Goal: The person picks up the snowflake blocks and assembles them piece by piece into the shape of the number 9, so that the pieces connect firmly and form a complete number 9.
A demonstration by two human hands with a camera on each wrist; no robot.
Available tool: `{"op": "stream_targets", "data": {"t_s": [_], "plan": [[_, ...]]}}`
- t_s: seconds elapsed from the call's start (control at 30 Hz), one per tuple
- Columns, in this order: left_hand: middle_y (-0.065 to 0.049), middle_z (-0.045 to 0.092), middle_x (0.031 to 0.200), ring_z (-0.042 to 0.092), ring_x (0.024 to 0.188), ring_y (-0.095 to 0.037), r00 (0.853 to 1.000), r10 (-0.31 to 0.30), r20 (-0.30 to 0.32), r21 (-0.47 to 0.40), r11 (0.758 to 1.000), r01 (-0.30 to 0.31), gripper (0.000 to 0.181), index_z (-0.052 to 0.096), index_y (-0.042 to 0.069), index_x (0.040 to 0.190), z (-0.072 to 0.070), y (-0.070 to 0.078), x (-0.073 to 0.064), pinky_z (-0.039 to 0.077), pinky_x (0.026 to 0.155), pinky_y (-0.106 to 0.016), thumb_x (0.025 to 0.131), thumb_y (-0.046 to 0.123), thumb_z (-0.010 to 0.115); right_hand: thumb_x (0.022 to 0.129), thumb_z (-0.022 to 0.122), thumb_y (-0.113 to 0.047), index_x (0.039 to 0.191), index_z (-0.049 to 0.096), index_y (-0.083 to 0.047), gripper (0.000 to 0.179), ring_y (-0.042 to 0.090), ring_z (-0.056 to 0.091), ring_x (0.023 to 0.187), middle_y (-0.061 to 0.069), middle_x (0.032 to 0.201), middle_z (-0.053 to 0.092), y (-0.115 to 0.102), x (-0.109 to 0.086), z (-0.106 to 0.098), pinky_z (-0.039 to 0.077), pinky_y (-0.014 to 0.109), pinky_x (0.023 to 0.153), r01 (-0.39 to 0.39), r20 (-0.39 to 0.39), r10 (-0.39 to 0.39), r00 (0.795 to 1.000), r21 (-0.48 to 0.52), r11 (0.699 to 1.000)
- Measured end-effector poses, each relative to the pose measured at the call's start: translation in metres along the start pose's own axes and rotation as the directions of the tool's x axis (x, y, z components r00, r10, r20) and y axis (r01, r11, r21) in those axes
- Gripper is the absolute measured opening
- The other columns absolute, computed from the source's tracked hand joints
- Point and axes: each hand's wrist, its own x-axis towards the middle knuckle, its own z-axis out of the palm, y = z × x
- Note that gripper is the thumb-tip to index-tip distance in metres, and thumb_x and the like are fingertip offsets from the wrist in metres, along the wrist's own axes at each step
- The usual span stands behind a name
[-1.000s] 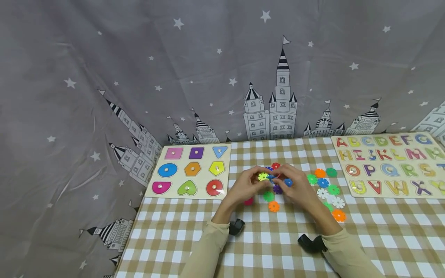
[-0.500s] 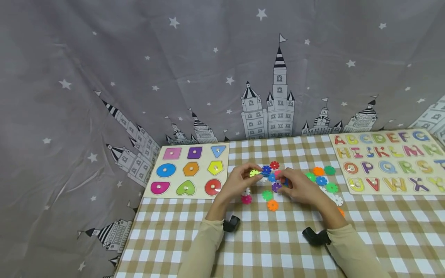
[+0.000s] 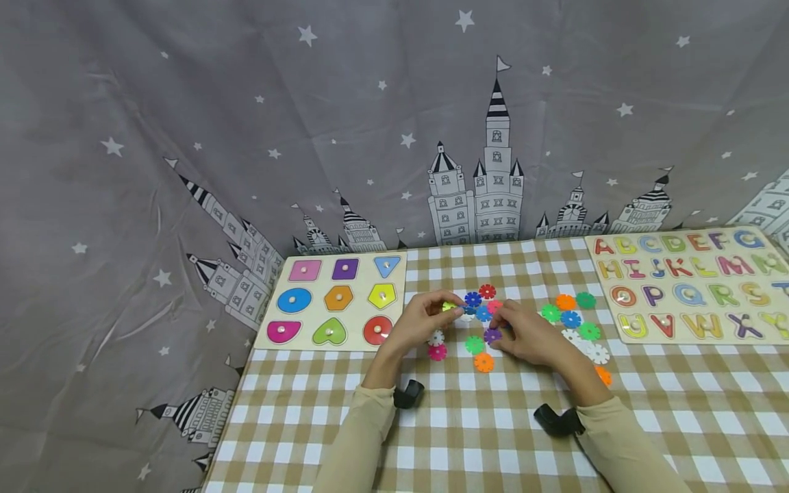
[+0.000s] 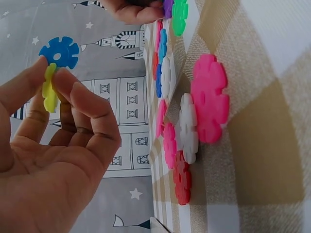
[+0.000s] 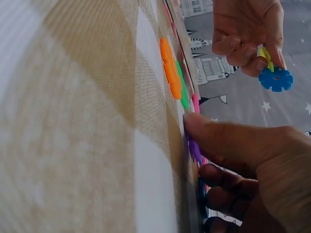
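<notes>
My left hand (image 3: 422, 320) is raised over the tablecloth and pinches two interlocking snowflake discs between thumb and fingers. In the left wrist view these are a blue disc (image 4: 69, 54) on top and a yellow disc (image 4: 49, 92) slotted into it edge-on. My right hand (image 3: 527, 335) is low at the right of the loose pile, with thumb and curled fingers at a purple disc (image 3: 492, 335). The right wrist view shows the thumb tip against that purple disc (image 5: 194, 150), its far side partly covered by the fingers. Blue, red, pink and green discs lie around it.
More discs, including a white disc (image 3: 598, 353), lie to the right of my right hand. A wooden shape puzzle (image 3: 397, 329) is on the left, an alphabet puzzle (image 3: 607, 311) on the right. A grey castle-print curtain (image 3: 345, 89) hangs behind the checked tablecloth (image 3: 468, 438).
My hands have moved apart; the left keeps the joined blue and yellow discs. The right hand has lowered to the purple disc, which has shifted slightly toward me.
</notes>
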Motion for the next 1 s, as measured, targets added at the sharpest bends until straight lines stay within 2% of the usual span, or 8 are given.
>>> {"op": "stream_targets", "data": {"t_s": [0.13, 0.23, 0.37, 0.5, 0.67, 1.0], "plan": [[-0.01, 0.062, 0.084, 0.053, 0.068, -0.016, 1.0, -0.008, -0.013, 0.01, 1.0, 0.008, 0.018, 0.071, 0.009, 0.109, 0.0, 0.001, -0.001, 0.045, 0.064, -0.023, 0.095, 0.018, 0.065, 0.079, 0.081, -0.022, 0.098, 0.063, -0.011, 0.028, 0.016, 0.052, 0.08, 0.001, 0.093, 0.059, 0.0, 0.0, -0.001, 0.048, 0.034, 0.075, 0.005, -0.007, -0.005, 1.0, 0.049, 0.999], [-0.01, 0.065, 0.085, 0.057, 0.07, -0.017, 0.999, -0.028, -0.036, 0.008, 1.0, 0.028, 0.018, 0.071, 0.009, 0.108, 0.0, 0.002, -0.002, 0.05, 0.069, -0.03, 0.094, 0.019, 0.066, 0.082, 0.078, -0.016, 0.103, 0.061, -0.009, 0.029, 0.014, 0.05, 0.074, 0.001, 0.088, 0.06, -0.002, 0.0, -0.004, 0.046, 0.027, 0.067, -0.018, -0.018, 0.022, 1.0, 0.176, 0.984], [-0.011, 0.069, 0.097, 0.065, 0.076, -0.019, 0.997, -0.048, -0.061, -0.018, 0.999, 0.047, 0.02, 0.071, 0.007, 0.109, 0.001, 0.002, -0.001, 0.056, 0.076, -0.035, 0.094, 0.019, 0.067, 0.085, 0.075, -0.008, 0.11, 0.06, -0.005, 0.03, 0.013, 0.049, 0.069, 0.005, 0.085, 0.058, -0.006, 0.0, -0.009, 0.043, 0.021, 0.06, -0.023, -0.058, 0.05, 0.997, 0.403, 0.915], [-0.012, 0.069, 0.105, 0.067, 0.084, -0.03, 0.997, -0.046, -0.069, -0.046, 0.998, 0.043, 0.02, 0.071, 0.005, 0.109, 0.001, 0.002, 0.0, 0.058, 0.079, -0.036, 0.094, 0.018, 0.067, 0.086, 0.073, -0.008, 0.114, 0.06, -0.002, 0.031, 0.014, 0.053, 0.073, 0.009, 0.09, 0.059, -0.011, 0.001, -0.012, 0.047, 0.02, 0.062, 0.0, -0.092, 0.058, 0.994, 0.534, 0.846], [-0.017, 0.068, 0.107, 0.067, 0.094, -0.04, 0.998, -0.033, -0.049, -0.05, 0.998, 0.031, 0.023, 0.07, 0.003, 0.111, 0.001, 0.001, 0.002, 0.057, 0.085, -0.042, 0.093, 0.017, 0.067, 0.088, 0.072, -0.008, 0.117, 0.061, 0.002, 0.033, 0.014, 0.055, 0.073, 0.011, 0.092, 0.062, -0.014, 0.002, -0.013, 0.048, 0.02, 0.063, -0.011, -0.097, 0.086, 0.992, 0.594, 0.804], [-0.013, 0.069, 0.105, 0.068, 0.096, -0.038, 0.999, -0.016, -0.032, -0.042, 0.999, 0.015, 0.02, 0.069, 0.003, 0.109, 0.002, 0.002, 0.001, 0.057, 0.081, -0.028, 0.094, 0.015, 0.066, 0.089, 0.072, -0.015, 0.119, 0.062, 0.001, 0.035, 0.013, 0.054, 0.069, 0.015, 0.092, 0.062, -0.018, 0.001, -0.014, 0.047, 0.022, 0.058, -0.049, -0.069, 0.126, 0.99, 0.662, 0.748]]}}
